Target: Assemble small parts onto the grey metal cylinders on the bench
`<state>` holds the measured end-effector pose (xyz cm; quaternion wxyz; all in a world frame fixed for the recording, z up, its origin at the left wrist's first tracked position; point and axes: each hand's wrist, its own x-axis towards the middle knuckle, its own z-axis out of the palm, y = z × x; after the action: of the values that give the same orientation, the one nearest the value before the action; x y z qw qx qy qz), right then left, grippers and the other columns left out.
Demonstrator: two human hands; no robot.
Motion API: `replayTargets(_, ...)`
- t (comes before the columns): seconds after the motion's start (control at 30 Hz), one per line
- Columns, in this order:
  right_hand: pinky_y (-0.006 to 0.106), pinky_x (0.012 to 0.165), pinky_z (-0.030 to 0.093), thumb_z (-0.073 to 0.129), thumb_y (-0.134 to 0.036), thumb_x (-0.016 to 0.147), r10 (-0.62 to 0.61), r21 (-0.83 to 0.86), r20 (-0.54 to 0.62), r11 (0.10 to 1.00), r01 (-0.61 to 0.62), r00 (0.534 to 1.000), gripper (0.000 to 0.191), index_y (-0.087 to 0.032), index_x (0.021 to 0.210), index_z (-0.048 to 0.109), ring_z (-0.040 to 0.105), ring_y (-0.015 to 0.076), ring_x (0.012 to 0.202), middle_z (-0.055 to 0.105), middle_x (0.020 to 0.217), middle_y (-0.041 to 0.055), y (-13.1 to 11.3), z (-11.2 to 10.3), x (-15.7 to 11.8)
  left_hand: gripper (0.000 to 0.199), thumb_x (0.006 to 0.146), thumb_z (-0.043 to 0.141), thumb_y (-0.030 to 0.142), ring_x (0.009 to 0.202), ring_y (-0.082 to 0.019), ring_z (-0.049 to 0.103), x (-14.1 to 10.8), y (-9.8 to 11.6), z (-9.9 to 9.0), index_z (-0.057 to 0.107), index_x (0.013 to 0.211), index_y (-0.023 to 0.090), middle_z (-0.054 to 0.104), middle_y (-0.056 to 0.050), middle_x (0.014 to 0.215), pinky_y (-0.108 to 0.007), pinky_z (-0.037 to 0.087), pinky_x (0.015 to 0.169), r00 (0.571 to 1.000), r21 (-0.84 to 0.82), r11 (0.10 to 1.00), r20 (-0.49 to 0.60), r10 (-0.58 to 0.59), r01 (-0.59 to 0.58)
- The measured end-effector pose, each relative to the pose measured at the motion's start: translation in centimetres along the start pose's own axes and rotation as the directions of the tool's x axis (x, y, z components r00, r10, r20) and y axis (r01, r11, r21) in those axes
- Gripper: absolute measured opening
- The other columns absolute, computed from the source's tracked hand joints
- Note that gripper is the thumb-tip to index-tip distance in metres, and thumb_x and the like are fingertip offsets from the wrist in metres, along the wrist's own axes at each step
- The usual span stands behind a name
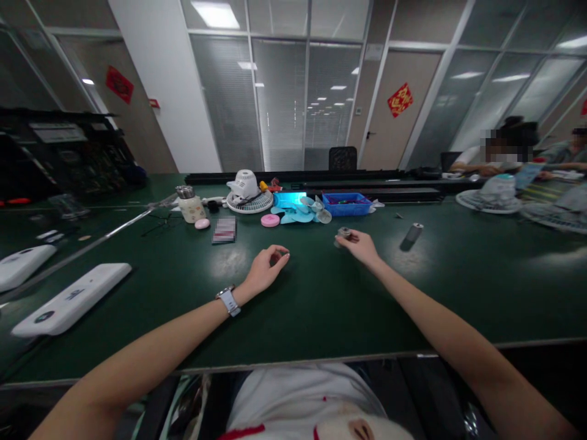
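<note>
My right hand is closed in a pinch round a small grey, roundish metallic part, just above the green tabletop or touching it; I cannot tell which. To the right of that hand stands a small grey cylinder. My left hand, with a watch on its wrist, is by the table's surface, fingers loosely curved and thumb apart, holding nothing. Beyond it lie a pink round cap and light blue fan blades.
A blue tray with small parts sits behind my hands, left of it a white fan housing. A patterned jar and a card-like item are at left. White devices lie far left. Co-workers sit at right.
</note>
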<state>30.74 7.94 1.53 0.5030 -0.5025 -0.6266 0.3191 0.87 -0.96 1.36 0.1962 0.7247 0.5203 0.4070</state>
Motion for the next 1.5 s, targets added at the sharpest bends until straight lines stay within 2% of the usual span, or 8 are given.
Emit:
replayTargets(0.13, 0.039, 0.092, 0.053, 0.077, -0.033, 0.075, -0.164, 0.066, 0.319, 0.986, 0.151, 0.934, 0.037, -0.018, 0.108, 0.072, 0.07, 0.0231, 0.097, 0.075, 0.106, 0.0081, -3.5, 5.6, -4.8, 0.036, 0.093, 0.054, 0.046, 0.094, -0.02, 0.058, -0.4, 1.5, 0.0, 0.067, 0.119, 0.024, 0.068, -0.005, 0.1, -0.034, 0.044, 0.084, 0.988, 0.011, 0.988, 0.0, 0.156, -0.156)
replayTargets(0.27, 0.036, 0.083, 0.054, 0.075, -0.035, 0.078, -0.235, 0.03, 0.483, 0.967, 0.251, 0.844, 0.031, -0.016, 0.104, 0.073, 0.069, 0.0218, 0.086, 0.075, 0.094, 0.0057, -5.1, 7.7, -7.5, 0.032, 0.093, 0.056, 0.044, 0.101, -0.022, 0.056, -0.6, 2.2, 0.4, 0.073, 0.113, 0.026, 0.069, -0.005, 0.104, -0.037, 0.042, 0.091, 0.975, 0.01, 0.975, 0.022, 0.22, -0.221)
replayTargets(0.7, 0.033, 0.08, 0.051, 0.074, -0.038, 0.08, -0.256, 0.012, 0.503, 0.957, 0.29, 0.825, 0.034, -0.018, 0.107, 0.07, 0.067, 0.0193, 0.085, 0.073, 0.093, 0.0035, -4.7, 7.5, -7.6, 0.024, 0.085, 0.065, 0.045, 0.1, -0.023, 0.058, 0.9, 2.6, -0.1, 0.08, 0.092, 0.026, 0.07, -0.005, 0.1, -0.038, 0.044, 0.088, 0.991, -0.003, 0.996, 0.097, 0.088, -0.088)
replayTargets(0.97, 0.034, 0.081, 0.053, 0.075, -0.038, 0.079, -0.251, -0.024, 0.485, 0.954, 0.299, 0.838, 0.034, -0.019, 0.107, 0.07, 0.069, 0.0202, 0.087, 0.074, 0.096, 0.0039, -5.2, 7.6, -8.3, 0.017, 0.086, 0.066, 0.037, 0.097, -0.022, 0.057, 0.5, 3.6, -0.3, 0.078, 0.085, 0.025, 0.072, -0.004, 0.088, -0.037, 0.045, 0.087, 0.98, 0.076, 0.981, -0.078, 0.182, -0.177)
replayTargets(1.1, 0.035, 0.085, 0.054, 0.076, -0.035, 0.078, -0.224, -0.012, 0.425, 0.967, 0.253, 0.877, 0.037, -0.018, 0.109, 0.07, 0.07, 0.0209, 0.09, 0.075, 0.101, 0.0058, -5.1, 7.7, -8.2, 0.018, 0.086, 0.067, 0.039, 0.096, -0.022, 0.06, 1.2, 2.1, -0.8, 0.078, 0.089, 0.025, 0.075, -0.002, 0.092, -0.036, 0.045, 0.088, 0.975, 0.034, 0.991, -0.178, 0.136, -0.132)
replayTargets(1.2, 0.036, 0.088, 0.055, 0.075, -0.035, 0.078, -0.205, 0.017, 0.295, 0.978, 0.209, 0.933, 0.035, -0.018, 0.108, 0.071, 0.071, 0.0215, 0.093, 0.075, 0.105, 0.0079, -4.2, 6.5, -6.3, 0.021, 0.084, 0.068, 0.041, 0.092, -0.022, 0.064, 1.7, 0.1, -0.8, 0.079, 0.087, 0.024, 0.077, -0.003, 0.092, -0.036, 0.046, 0.086, 0.996, 0.052, 0.998, -0.073, 0.049, -0.045)
replayTargets(1.33, 0.038, 0.087, 0.056, 0.073, -0.04, 0.078, -0.16, -0.129, -0.001, 0.979, 0.159, 0.987, 0.037, -0.018, 0.108, 0.071, 0.072, 0.0225, 0.091, 0.075, 0.102, 0.0088, -1.4, 1.9, -1.5, 0.023, 0.083, 0.068, 0.043, 0.085, -0.021, 0.066, 1.6, -1.7, -0.2, 0.08, 0.088, 0.024, 0.077, -0.003, 0.089, -0.034, 0.048, 0.082, 0.991, 0.084, 0.996, 0.136, -0.006, -0.005)
replayTargets(1.5, 0.039, 0.084, 0.054, 0.07, -0.044, 0.079, -0.058, -0.475, -0.327, 0.873, -0.111, 0.943, 0.036, -0.017, 0.103, 0.072, 0.071, 0.0259, 0.091, 0.075, 0.098, 0.0122, 3.1, -5.7, 3.1, 0.026, 0.085, 0.064, 0.046, 0.092, -0.022, 0.065, 1.5, -2.1, 0.4, 0.079, 0.097, 0.028, 0.077, -0.003, 0.097, -0.034, 0.047, 0.087, 0.989, 0.137, 0.989, 0.144, 0.032, -0.052)
